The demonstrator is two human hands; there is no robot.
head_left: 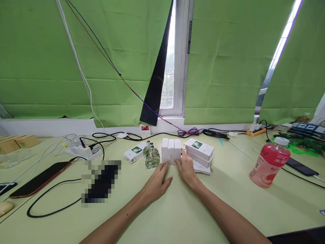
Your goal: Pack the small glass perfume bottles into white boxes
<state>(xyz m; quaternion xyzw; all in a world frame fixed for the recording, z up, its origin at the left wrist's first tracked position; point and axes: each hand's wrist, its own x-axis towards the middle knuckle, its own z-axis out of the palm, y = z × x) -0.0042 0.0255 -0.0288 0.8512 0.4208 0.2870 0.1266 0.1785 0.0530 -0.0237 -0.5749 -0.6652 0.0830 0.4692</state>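
Note:
Three small white boxes [171, 150] stand upright side by side on the pale green table. My left hand [157, 180] lies low in front of them, fingers stretched out and thumb apart, its fingertips at the lower front edge. Around the right end of the row is my right hand [187, 167], thumb at the front and fingers along the side, gripping the rightmost box. Several clear glass bottles [152, 158] with silver tops stand just left of the row. More white boxes [199, 150] with a green picture lie stacked to the right, and another white box [134, 151] lies behind the bottles.
A pink drink bottle [270, 162] stands at the right, near a phone [302, 166]. At the left are a power strip [82, 150], cables and a red-edged phone [42, 179]. Coiled black cable [214, 134] runs along the back, below green blinds [225, 61].

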